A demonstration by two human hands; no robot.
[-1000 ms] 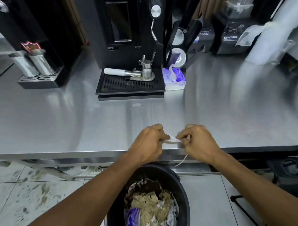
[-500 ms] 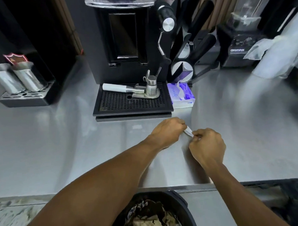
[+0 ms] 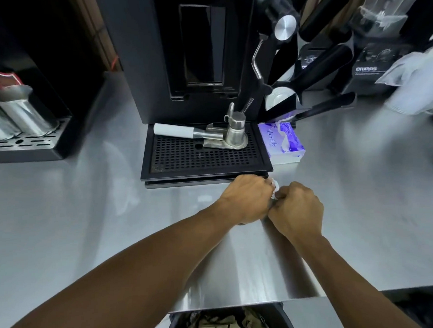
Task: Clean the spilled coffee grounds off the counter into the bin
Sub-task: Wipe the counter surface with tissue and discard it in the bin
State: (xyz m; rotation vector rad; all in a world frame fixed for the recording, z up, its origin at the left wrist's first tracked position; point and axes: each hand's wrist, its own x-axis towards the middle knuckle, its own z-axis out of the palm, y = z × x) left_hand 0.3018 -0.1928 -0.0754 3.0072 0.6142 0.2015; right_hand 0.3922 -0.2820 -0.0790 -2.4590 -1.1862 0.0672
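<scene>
Both fists are curled tight at mid-frame on one small white tissue (image 3: 274, 188), the left hand (image 3: 246, 198) and right hand (image 3: 297, 211) touching knuckle to knuckle above the counter (image 3: 86, 220). One bin (image 3: 229, 322) sits at the bottom edge, under the counter lip. No grounds show on the steel; they may be too fine to see. Risk: so small a wad could smear or drop grounds short of the bin. Farther up: one drip tray (image 3: 206, 158), one tissue box (image 3: 281, 142), two steel jugs (image 3: 23, 113) at left.
</scene>
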